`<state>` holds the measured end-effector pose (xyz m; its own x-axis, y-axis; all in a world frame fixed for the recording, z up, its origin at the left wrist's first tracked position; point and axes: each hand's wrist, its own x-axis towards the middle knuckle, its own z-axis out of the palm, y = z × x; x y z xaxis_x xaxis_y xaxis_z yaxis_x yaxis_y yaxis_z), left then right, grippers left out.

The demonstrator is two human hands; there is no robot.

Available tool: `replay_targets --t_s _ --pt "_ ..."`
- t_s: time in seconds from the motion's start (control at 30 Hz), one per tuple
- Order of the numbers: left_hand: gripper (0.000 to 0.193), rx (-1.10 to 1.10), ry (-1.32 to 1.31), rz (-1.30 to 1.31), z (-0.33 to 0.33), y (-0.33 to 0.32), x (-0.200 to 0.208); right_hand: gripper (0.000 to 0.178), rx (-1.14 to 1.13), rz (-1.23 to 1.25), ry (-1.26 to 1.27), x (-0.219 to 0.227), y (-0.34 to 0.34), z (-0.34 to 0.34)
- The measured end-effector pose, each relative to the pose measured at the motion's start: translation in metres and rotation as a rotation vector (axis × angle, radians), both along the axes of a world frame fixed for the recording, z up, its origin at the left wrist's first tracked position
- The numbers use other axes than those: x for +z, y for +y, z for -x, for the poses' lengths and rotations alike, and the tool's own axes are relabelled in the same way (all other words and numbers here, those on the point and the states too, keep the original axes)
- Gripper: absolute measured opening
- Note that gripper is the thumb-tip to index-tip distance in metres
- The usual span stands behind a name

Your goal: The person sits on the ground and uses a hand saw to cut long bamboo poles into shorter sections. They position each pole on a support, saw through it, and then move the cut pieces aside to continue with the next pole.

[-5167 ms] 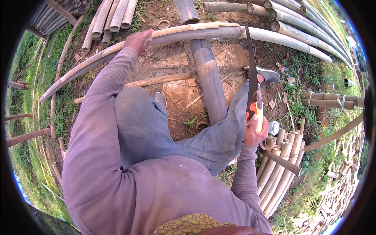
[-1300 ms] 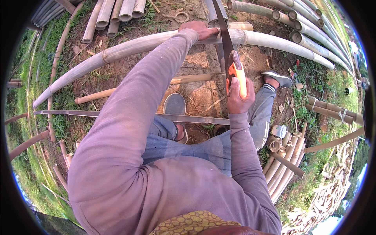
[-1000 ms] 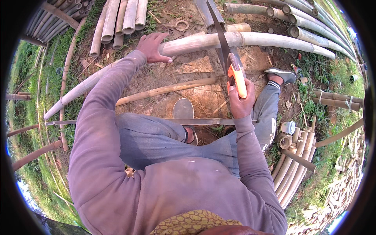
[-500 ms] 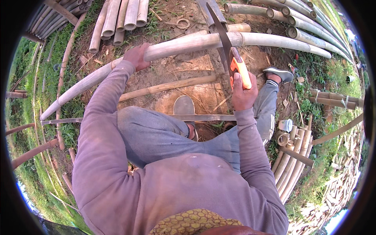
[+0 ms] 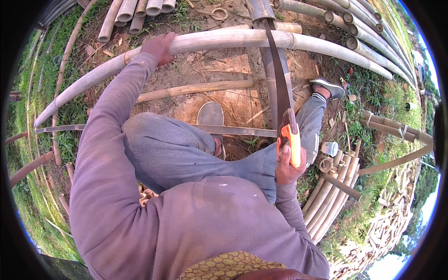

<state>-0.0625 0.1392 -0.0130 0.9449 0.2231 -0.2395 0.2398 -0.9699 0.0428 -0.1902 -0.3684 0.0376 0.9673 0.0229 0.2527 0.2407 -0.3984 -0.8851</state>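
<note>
A long pale bamboo pole [image 5: 219, 41] lies crosswise in front of me, its left end slanting toward me. My left hand [image 5: 159, 49] is wrapped over it, left of the middle. My right hand [image 5: 291, 167] grips the orange handle of a handsaw [image 5: 281, 86], near my right thigh. The long dark blade points away from me, its far part crossing the pole just left of a node. Under the pole runs another bamboo length [image 5: 261, 9], pointing away from me. Whether the teeth have cut into the pole is too small to tell.
Bamboo poles are stacked at the far right [image 5: 359, 30] and far left [image 5: 140, 8]. A thinner pole [image 5: 196, 89] lies on the dirt before my foot. Cut bamboo lengths [image 5: 333, 196] and a white cup [image 5: 329, 148] are at my right. A flat strip [image 5: 233, 131] crosses near my knees.
My right hand has drawn the saw back toward me, so less of the blade reaches past the pole. My left hand stays on the pole; the whole view has shifted slightly.
</note>
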Motion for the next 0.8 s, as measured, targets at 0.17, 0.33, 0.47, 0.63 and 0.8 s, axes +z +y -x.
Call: replay_targets --t_s 0.17,0.33,0.47,0.63,0.8 --pt "0.061 -0.016 -0.039 0.000 -0.005 0.004 -0.008 0.020 0.001 -0.230 0.018 -0.010 0.037 -0.042" --pt "0.062 -0.025 0.003 -0.002 -0.014 0.000 0.004 0.016 0.043 -0.180 -0.035 -0.014 0.100 -0.164" --pt "0.070 -0.045 0.001 0.039 -0.014 0.016 -0.001 0.017 0.042 -0.105 -0.114 -0.025 0.062 -0.112" --pt "0.066 -0.054 -0.007 0.034 -0.006 0.008 0.007 0.023 0.026 0.043 -0.075 -0.015 -0.013 -0.003" --pt "0.064 -0.047 -0.005 0.012 -0.010 -0.003 -0.001 0.017 0.037 -0.132 0.038 -0.022 0.052 -0.120"
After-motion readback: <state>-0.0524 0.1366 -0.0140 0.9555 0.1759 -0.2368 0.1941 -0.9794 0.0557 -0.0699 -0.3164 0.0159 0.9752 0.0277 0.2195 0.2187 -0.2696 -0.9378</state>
